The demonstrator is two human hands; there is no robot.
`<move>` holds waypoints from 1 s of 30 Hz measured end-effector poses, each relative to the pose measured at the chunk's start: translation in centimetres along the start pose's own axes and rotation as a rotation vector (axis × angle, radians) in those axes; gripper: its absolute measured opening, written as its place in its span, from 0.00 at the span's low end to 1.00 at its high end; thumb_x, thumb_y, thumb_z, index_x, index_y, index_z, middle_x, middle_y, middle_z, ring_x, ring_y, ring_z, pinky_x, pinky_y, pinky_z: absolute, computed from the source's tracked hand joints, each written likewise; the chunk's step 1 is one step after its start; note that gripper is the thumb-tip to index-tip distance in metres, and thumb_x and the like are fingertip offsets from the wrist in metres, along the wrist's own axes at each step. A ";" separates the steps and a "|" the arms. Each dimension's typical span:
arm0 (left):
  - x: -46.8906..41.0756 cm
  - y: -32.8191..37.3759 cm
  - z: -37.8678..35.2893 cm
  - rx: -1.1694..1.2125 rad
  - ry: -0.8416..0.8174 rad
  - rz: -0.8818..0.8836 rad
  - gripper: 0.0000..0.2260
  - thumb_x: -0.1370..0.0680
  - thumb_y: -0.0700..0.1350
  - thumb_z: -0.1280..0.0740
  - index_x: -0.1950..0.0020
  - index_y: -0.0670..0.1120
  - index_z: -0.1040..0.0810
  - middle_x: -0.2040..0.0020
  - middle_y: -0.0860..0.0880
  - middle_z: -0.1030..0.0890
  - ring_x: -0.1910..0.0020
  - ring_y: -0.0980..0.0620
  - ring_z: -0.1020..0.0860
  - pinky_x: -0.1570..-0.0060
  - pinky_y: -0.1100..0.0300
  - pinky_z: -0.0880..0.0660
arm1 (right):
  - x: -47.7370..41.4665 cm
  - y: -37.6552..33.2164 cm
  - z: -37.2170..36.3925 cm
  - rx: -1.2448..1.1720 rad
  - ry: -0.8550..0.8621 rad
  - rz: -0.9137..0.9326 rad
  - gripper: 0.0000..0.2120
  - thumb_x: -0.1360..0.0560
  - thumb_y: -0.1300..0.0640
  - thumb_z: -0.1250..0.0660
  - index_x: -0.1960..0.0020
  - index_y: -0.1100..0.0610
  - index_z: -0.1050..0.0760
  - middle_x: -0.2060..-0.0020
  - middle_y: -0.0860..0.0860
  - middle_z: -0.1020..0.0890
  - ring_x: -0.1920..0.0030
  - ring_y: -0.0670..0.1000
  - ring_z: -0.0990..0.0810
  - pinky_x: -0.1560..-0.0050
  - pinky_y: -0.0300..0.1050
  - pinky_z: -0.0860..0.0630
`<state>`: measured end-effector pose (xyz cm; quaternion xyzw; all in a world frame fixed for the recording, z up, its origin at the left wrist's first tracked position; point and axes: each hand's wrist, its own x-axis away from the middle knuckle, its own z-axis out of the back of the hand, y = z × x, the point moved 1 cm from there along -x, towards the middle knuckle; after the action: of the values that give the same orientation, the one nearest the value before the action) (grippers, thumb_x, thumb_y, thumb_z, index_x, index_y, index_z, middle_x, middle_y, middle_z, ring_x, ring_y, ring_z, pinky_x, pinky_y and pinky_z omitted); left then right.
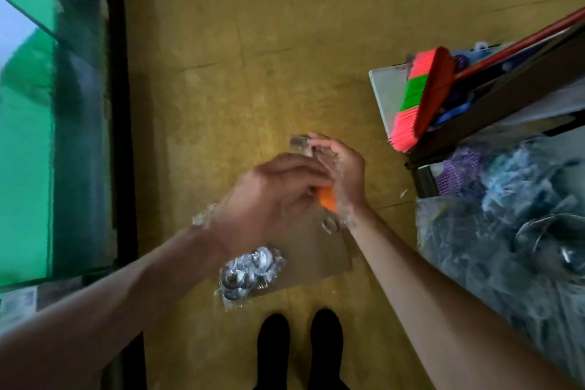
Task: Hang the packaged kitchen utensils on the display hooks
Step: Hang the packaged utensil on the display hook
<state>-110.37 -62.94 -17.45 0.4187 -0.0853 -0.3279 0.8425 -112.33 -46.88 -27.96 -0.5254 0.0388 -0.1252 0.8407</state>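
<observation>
Far left: green glass case, dark frame edge running straight down beside the floor. Printed box at lower left, print too blurred to read. Wide bare strip of yellow-brown floor between case and shelf.

Centre, held above the floor: left hand, blurred, fingers curled onto the package. Clear crinkled plastic, shiny metal pieces bunched at its low end, orange part between both hands. Black shoes below.

Right hand, fingers pinching the package's top edge. Further right, pink-and-green broom leaning on a shelf, plastic-wrapped goods heaped beneath.
</observation>
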 end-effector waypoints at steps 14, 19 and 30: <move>-1.0 5.6 -1.2 -0.333 0.068 -0.631 0.08 0.21 0.40 0.30 0.42 0.42 0.18 0.43 0.43 0.18 0.40 0.43 0.22 0.42 0.49 0.23 | -0.6 -7.3 11.5 0.138 0.414 0.662 0.08 0.24 0.69 0.31 0.47 0.64 0.17 0.41 0.58 0.18 0.33 0.60 0.25 0.34 0.56 0.27; -4.0 11.6 -1.7 -0.010 0.058 -0.589 0.09 0.20 0.42 0.32 0.41 0.42 0.19 0.43 0.41 0.20 0.40 0.44 0.22 0.41 0.52 0.25 | 2.8 -6.9 16.5 0.096 0.315 0.388 0.09 0.24 0.66 0.34 0.46 0.62 0.18 0.45 0.52 0.16 0.38 0.51 0.21 0.39 0.47 0.24; -12.4 23.5 -10.5 0.588 -0.241 0.238 0.07 0.25 0.42 0.26 0.48 0.46 0.16 0.53 0.50 0.13 0.52 0.51 0.15 0.49 0.54 0.19 | 18.9 -4.4 25.3 -0.608 0.322 -0.325 0.10 0.25 0.65 0.29 0.44 0.64 0.20 0.53 0.51 0.14 0.53 0.43 0.16 0.50 0.35 0.22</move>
<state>-104.20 -38.21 -4.64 0.5890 -0.3233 -0.2359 0.7020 -89.81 -31.37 -11.51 -0.7238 0.1219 -0.3206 0.5987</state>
